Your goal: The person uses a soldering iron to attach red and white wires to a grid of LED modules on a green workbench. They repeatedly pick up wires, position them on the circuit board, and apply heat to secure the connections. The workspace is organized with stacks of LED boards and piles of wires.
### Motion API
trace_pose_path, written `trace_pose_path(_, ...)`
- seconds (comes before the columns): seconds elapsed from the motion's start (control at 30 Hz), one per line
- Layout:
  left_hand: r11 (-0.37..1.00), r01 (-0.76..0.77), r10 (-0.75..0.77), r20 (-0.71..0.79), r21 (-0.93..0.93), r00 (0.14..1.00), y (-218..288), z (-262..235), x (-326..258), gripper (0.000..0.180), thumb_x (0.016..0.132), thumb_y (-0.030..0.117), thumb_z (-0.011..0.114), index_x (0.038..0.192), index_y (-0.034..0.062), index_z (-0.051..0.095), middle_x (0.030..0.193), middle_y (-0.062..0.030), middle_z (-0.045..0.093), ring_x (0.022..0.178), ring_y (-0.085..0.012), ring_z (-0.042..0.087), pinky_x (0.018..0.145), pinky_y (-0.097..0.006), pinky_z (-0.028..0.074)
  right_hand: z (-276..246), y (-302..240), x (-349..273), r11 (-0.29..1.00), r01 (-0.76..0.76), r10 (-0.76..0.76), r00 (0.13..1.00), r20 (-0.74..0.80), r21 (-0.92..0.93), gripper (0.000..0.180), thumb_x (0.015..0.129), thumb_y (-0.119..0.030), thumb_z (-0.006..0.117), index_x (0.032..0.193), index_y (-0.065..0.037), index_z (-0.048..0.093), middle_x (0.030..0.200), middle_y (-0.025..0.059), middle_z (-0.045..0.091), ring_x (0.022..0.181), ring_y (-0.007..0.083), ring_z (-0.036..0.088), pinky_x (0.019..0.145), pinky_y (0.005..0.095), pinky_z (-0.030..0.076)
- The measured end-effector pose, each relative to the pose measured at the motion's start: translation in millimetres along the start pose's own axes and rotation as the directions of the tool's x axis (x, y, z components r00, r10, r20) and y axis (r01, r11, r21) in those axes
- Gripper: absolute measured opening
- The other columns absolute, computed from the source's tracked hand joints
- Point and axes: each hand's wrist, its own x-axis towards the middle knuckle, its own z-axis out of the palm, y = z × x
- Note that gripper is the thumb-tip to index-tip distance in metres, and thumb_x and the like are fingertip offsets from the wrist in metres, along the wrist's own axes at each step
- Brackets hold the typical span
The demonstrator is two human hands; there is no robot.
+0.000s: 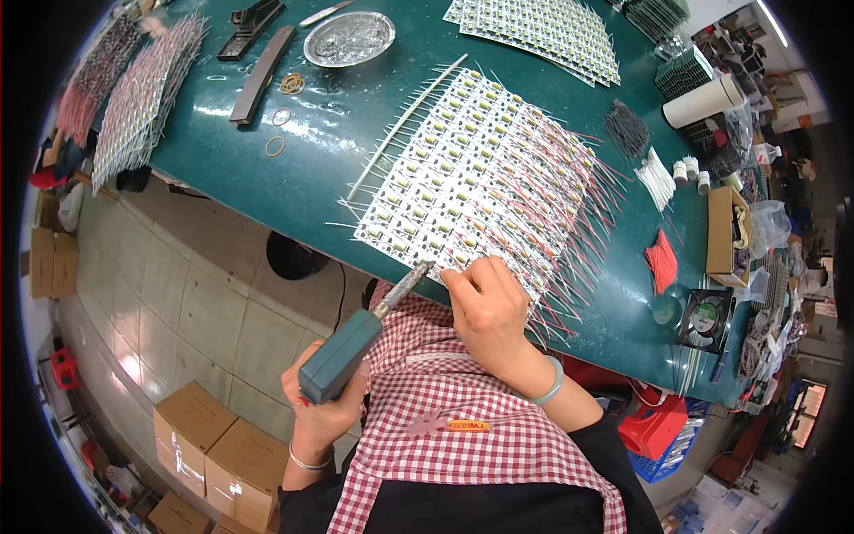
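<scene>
My left hand (327,405) is wrapped round a dark green soldering gun (342,354). The gun's metal tip reaches the near edge of a white circuit board panel (425,171) with rows of small yellow parts. My right hand (491,311) is closed in a pinch at that same edge, just right of the tip. What its fingers hold, if anything, is too small to make out. Many thin red and white wires (556,182) stick out over the panel's right half. Along its left side lies a pale thin strip (405,125) with wire ends beside it.
Beyond the panel are a metal dish (349,39), a long dark bar (263,75) and stacked panels (543,36). To the right lie red wires (661,262), white wires (656,181), black wires (626,129) and a small fan (706,319). Cardboard boxes (196,427) stand on the floor.
</scene>
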Motion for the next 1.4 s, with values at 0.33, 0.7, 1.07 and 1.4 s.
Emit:
trace_pose_path(0.33, 0.953, 0.106, -0.155, -0.154, -0.285, 0.976, -4.4, -1.5, -2.3, 0.03, 0.076, -0.003, 0.075, 0.105, -0.0059, 0.067, 0.085, -0.0062, 0.069, 0.066, -0.0112, 0.062, 0.06, -0.024, 0.05, -1.9, 1.2, -0.7, 1.0, -0.017, 0.017, 1.0, 0.004, -0.005, 0.018, 0.072, 0.0, 0.064, 0.089, -0.005, 0.068, 0.074, 0.005, 0.048, 0.071, 0.0223, 0.052, 0.06, 0.0337, 0.042)
trace_pose_path(0.7, 0.78, -0.023, -0.2, -0.285, -0.625, 0.937, 6.7, -28.0, 86.2, 0.025, 0.076, -0.001, 0.073, 0.098, -0.0064, 0.062, 0.083, -0.0128, 0.065, 0.048, -0.014, 0.053, 0.041, -0.025, 0.039, -20.0, 6.0, -12.0, 0.995, -0.071, 0.07, 0.997, 0.02, 0.068, 0.012, 0.076, -0.001, 0.068, 0.087, -0.008, 0.067, 0.074, 0.0066, 0.048, 0.071, 0.0242, 0.053, 0.06, 0.0374, 0.044)
trace_pose_path(1.07, 0.676, 0.231, -0.311, 0.013, -0.7, 0.95, -50.8, -105.7, 290.6, 0.019, 0.088, 0.013, 0.072, 0.092, -0.0027, 0.063, 0.08, -0.0104, 0.064, 0.054, -0.0094, 0.053, 0.044, -0.019, 0.038, -104.9, 51.4, -42.5, 0.89, -0.385, 0.416, 0.905, -0.092, 0.244, 0.011, 0.073, 0.004, 0.075, 0.081, -0.003, 0.072, 0.071, 0.0092, 0.06, 0.065, 0.0245, 0.059, 0.059, 0.0354, 0.045)
trace_pose_path(1.4, 0.917, 0.34, -0.376, -0.163, -0.209, 0.912, -86.0, -123.2, 357.9, 0.037, 0.084, 0.034, 0.079, 0.085, 0.0011, 0.063, 0.076, -0.0116, 0.066, 0.048, -0.0192, 0.059, 0.043, -0.028, 0.047, -144.2, 199.6, 7.0, 0.884, -0.43, 0.466, 0.779, -0.418, 0.185, 0.005, 0.08, -0.006, 0.072, 0.083, -0.002, 0.07, 0.08, 0.0105, 0.062, 0.072, 0.0258, 0.062, 0.064, 0.0356, 0.048)
